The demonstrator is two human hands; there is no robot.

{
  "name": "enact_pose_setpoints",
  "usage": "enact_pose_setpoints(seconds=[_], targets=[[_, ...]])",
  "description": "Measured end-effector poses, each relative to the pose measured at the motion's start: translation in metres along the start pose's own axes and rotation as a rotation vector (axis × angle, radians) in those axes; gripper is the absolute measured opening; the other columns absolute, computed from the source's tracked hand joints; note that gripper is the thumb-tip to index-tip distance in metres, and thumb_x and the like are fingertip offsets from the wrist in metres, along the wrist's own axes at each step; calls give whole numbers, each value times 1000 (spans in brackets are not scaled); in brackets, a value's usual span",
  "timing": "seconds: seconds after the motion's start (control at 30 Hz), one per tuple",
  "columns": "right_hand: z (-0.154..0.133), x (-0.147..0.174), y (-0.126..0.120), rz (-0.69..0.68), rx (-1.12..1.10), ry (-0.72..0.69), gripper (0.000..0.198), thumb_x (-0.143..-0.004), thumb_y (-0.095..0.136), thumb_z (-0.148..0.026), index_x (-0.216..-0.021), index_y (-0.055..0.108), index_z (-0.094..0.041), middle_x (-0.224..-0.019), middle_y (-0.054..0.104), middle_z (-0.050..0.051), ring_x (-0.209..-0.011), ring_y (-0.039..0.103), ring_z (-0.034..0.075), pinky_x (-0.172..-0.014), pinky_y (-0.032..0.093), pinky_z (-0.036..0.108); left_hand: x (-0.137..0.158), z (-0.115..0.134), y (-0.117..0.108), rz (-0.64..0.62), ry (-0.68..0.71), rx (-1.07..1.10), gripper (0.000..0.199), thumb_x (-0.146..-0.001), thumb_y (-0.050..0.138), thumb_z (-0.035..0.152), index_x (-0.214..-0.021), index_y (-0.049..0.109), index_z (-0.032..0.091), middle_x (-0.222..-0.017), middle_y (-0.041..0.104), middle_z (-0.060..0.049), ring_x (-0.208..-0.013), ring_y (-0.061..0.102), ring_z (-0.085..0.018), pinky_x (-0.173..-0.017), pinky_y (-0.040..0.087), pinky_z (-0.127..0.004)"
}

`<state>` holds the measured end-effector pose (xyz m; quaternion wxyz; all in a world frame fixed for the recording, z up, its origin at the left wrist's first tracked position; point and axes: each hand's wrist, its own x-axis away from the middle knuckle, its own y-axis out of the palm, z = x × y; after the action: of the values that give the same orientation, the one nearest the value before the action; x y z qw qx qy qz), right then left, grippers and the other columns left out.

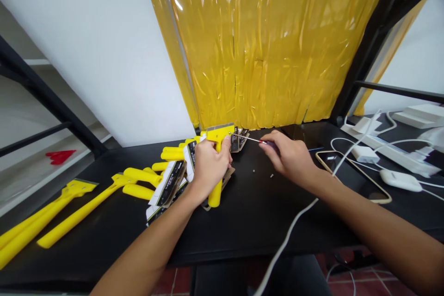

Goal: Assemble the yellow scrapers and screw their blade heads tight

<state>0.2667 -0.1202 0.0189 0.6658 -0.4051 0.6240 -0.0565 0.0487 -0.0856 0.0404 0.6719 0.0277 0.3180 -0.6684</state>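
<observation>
My left hand [210, 162] is closed around the neck of a yellow scraper [215, 194], its head up and its handle pointing down towards me. A flat metal blade runs along the top of that head. In my right hand [286, 155] is a screwdriver [248, 138], its thin shaft reaching left so that the tip meets the right side of the scraper head. Two tiny metal pieces, perhaps screws [271, 175], lie on the black table [243, 231] below. Behind my left hand are more yellow scrapers [142, 175] among printed cardboard sleeves [168, 182].
Long-handled yellow scrapers [79, 210] lie at the left. A phone in a pale case [354, 175], a power strip [409, 157] and white chargers crowd the right. A white cable [294, 222] crosses my right forearm. Yellow plastic strips [277, 55] hang behind the table.
</observation>
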Motion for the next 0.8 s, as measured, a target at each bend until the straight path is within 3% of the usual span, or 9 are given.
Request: enact_pose_setpoints(seconds=[0.1, 0.3, 0.4, 0.57, 0.8], targets=[[4, -1, 0, 26, 7, 42, 25, -105, 43, -35, -102, 64, -22, -93, 75, 7, -82, 72, 21, -64, 47, 30, 1, 2, 1, 4, 30, -44, 41, -91, 60, 39, -55, 61, 19, -48, 60, -2, -45, 58, -14, -52, 42, -24], [8, -2, 2, -91, -79, 41, 25, -98, 56, -38, -117, 58, -21, -100, 74, 9, -80, 72, 23, -65, 52, 33, 1, 7, -1, 74, 100, -126, 41, -89, 61, 36, -51, 56, 21, -47, 55, -2, -51, 55, -15, -54, 38, -25], [8, -1, 1, -63, -64, 11, 21, -102, 50, -35, -112, 62, -22, -98, 76, 8, -80, 73, 22, -65, 51, 32, 0, 7, -2, 124, 134, -148, 40, -85, 64, 34, -49, 53, 21, -46, 52, -2, -53, 55, -17, -53, 33, -26], [5, -2, -2, 5, 0, 6, 29, -105, 44, -38, -96, 67, -22, -90, 77, 6, -80, 73, 21, -64, 47, 31, 1, 4, 0, 116, 209, -210, 40, -88, 62, 32, -51, 52, 22, -50, 52, -2, -55, 53, -17, -54, 32, -27], [4, -6, -5, -91, -126, 162, 22, -95, 59, -42, -105, 58, -22, -89, 74, 5, -69, 68, 21, -59, 46, 31, 0, -2, 3, 106, 258, -366, 41, -92, 57, 32, -54, 46, 22, -53, 51, -1, -56, 51, -16, -58, 33, -27]])
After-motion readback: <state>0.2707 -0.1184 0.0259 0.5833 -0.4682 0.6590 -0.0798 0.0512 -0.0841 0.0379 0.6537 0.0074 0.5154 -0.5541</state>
